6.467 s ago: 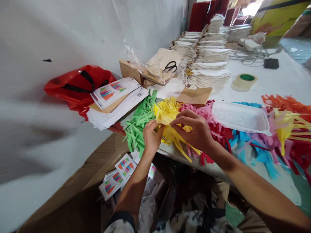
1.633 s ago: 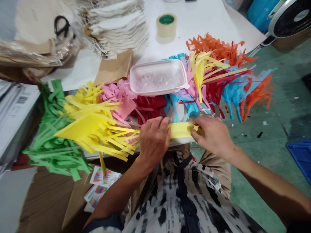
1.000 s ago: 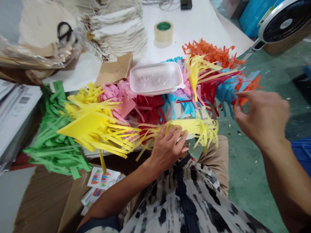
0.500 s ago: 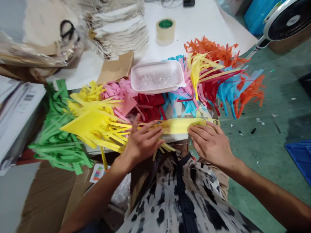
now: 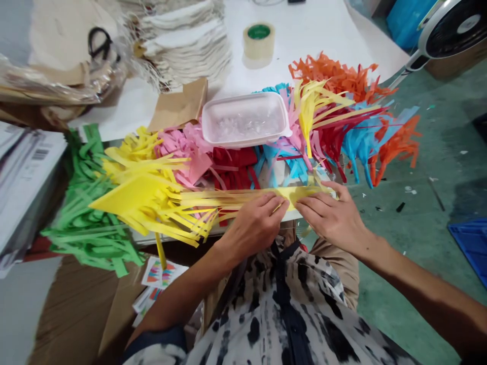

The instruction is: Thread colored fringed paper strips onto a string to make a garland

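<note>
A sheet of yellow fringed tassel paper point(image 5: 294, 193) lies along the table's near edge, its cut strips stretching left under the other tassels' level. My left hand point(image 5: 256, 223) has its fingers bent together on the paper's band near the middle. Just to the right, my right hand point(image 5: 331, 213) pinches the band's right end, fingertips close to those of my left hand. Part of the paper is hidden beneath both hands. A pile of yellow fringed paper point(image 5: 133, 197) lies left of my hands, overlapping green fringed paper point(image 5: 87, 218).
Behind my hands stands a white plastic tub point(image 5: 245, 119) holding small clear pieces. Pink point(image 5: 190, 157), red point(image 5: 236, 167) and orange fringes point(image 5: 335, 76) lie around it. Farther back are a tape roll point(image 5: 258, 43), stacked cream fabric point(image 5: 186, 45) and scissors point(image 5: 99, 43). A fan point(image 5: 452, 30) stands right.
My left hand has slid right along the yellow paper, close to my right hand, and its fingers have drawn together. The strips on the left now lie straighter. My right hand stays nearly in place.
</note>
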Tool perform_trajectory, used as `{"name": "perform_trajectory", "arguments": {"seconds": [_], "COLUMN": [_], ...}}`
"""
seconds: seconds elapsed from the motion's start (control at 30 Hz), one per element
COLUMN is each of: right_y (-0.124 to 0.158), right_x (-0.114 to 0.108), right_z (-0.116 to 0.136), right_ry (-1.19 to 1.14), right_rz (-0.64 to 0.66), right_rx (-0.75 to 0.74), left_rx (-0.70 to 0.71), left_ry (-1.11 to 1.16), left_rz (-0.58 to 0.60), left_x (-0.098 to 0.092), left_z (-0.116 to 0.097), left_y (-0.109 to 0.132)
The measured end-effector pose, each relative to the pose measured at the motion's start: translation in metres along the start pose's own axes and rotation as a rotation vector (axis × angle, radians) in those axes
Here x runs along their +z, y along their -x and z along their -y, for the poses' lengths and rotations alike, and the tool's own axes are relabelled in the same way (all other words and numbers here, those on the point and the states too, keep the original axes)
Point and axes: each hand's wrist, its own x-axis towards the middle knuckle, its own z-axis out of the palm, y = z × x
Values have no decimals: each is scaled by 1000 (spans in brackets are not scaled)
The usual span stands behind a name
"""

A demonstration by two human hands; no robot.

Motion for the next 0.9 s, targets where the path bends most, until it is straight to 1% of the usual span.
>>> {"name": "perform_trajectory", "arguments": {"seconds": [0.1,0.2,0.33,0.43,0.5,0.6,0.67,0.77,0.83,0.9], "right_y": [0,-3,-8,-11,-12,-12,-11,-6,0,4], "right_x": [0,-3,-3,3,6,6,4,0,-4,-7], "right_z": [-3,-1,1,-2,-4,-4,-3,-5,-8,-11], "right_ry": [-76,-150,-74,-32,-33,-67,-75,-92,-147,-225], "right_rz": [-16,-24,-21,-101,-143,-107,-87,-107,-105,-82], "right_rx": [46,88,53,4,8,29,16,-18,-16,21], "left_rx": [-73,-68,-66,-96,-111,-101,-65,-41,-80,-157], "left_ry": [6,-56,-75,-51,-60,-107,-157,-203,-174,-97], "left_rz": [-34,-91,-111,-110,-132,-177,-185,-158,-135,-138], "left_x": [12,14,14,15,16,19,18,14,10,7], "left_z": [1,4,3,4,5,5,2,-6,-10,-10], "left_y": [-5,-5,-7,-8,-8,-8,-5,3,11,19]}}
